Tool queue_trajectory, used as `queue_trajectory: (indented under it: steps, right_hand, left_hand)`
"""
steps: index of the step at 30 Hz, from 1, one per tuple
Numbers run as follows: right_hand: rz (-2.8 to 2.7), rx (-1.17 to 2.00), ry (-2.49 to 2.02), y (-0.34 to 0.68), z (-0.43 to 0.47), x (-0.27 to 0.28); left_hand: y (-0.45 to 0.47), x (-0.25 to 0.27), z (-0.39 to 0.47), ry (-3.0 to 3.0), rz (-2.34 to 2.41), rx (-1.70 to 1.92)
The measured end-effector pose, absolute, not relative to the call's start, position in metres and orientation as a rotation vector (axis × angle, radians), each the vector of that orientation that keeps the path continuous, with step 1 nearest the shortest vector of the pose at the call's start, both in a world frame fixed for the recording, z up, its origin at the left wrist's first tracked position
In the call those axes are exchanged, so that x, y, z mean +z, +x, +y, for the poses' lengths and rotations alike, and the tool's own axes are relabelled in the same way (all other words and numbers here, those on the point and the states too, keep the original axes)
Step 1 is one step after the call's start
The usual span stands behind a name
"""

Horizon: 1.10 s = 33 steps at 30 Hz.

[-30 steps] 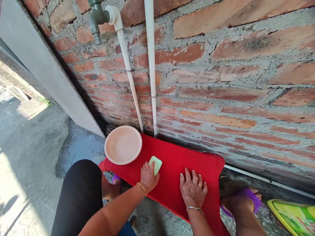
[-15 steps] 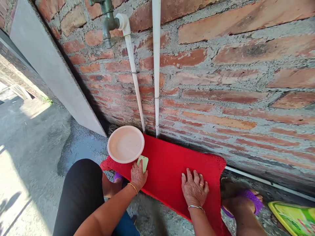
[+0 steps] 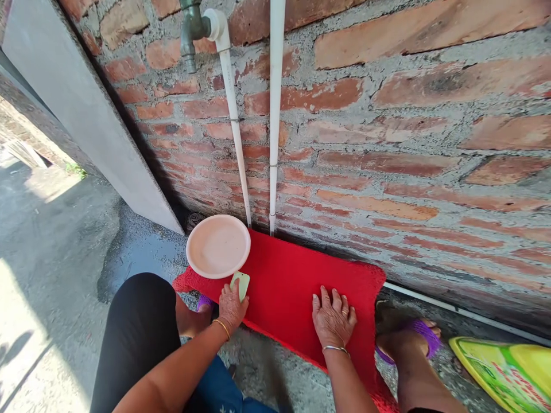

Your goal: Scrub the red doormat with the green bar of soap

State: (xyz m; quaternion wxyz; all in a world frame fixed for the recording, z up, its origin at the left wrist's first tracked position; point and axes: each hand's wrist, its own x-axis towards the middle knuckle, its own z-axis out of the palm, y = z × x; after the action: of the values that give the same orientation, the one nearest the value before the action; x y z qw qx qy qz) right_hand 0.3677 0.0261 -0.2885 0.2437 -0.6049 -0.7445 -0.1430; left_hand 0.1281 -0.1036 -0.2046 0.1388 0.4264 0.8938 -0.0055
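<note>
My left hand point(image 3: 232, 308) is closed around a pale green flat block point(image 3: 241, 285) with rounded corners and a small hole near its far end. Its underside is hidden, so its exact kind does not show. The block rests on a red cloth point(image 3: 284, 281), close to the near rim of a pale pink basin point(image 3: 218, 219). Spread flat on the cloth's right part, my right hand point(image 3: 334, 318) presses it with fingers apart. The cloth is drawn over a long low support that it hides, and it hangs down at the near right corner.
Behind the cloth rises a brick wall point(image 3: 365, 132) with white pipes point(image 3: 274, 115) and a tap point(image 3: 189, 43) above the basin. A grey slab point(image 3: 86, 109) leans at left. On the floor at right lies a yellow-green container point(image 3: 508, 367), beside a foot in a purple sandal point(image 3: 426, 338).
The camera view has shifted slightly, bringing more of the yellow-green container into sight. Both hands stay in nearly the same places on the cloth, the left still gripping the pale green block.
</note>
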Motion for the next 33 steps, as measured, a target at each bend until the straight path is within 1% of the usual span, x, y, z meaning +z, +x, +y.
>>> queue_trajectory:
  steps: [3,7,10,12,16,19,22,28,30,33]
  right_hand:
    - [-2.031,-0.336,-1.671,0.368,0.026,-0.289]
    - [-2.02,-0.262,-1.669,0.368,0.026,-0.29]
    - [-2.006,-0.249,-1.658,0.368,0.026,-0.291]
    - [-2.008,-0.262,-1.663,0.368,0.026,-0.291]
    - [-2.007,-0.255,-1.696,0.366,0.025,-0.289]
    - [-2.014,-0.222,-1.707,0.366,0.024,-0.288]
    - [-2.018,-0.212,-1.713,0.366,0.024,-0.288]
    - [-2.007,-0.186,-1.731,0.366,0.024,-0.287]
    - [-2.014,-0.168,-1.743,0.365,0.023,-0.286]
    - [-2.035,-0.165,-1.76,0.365,0.022,-0.284]
  left_hand:
    - [0.141,-0.211,-0.109,1.291,2.536,-0.024]
    - [0.188,-0.227,-0.123,1.539,2.202,-0.074]
    - [0.199,-0.23,-0.129,1.64,2.048,-0.082]
    - [0.186,-0.226,-0.127,1.603,2.131,-0.086]
    - [0.135,-0.211,-0.12,1.402,2.494,-0.068]
    - [0.119,-0.206,-0.118,1.335,2.606,-0.058]
    - [0.142,-0.212,-0.122,1.392,2.519,-0.096]
    - [0.215,-0.231,-0.134,1.7,2.012,-0.091]
    - [0.218,-0.227,-0.129,1.705,1.985,-0.061]
    - [0.196,-0.213,-0.106,1.588,2.151,0.026]
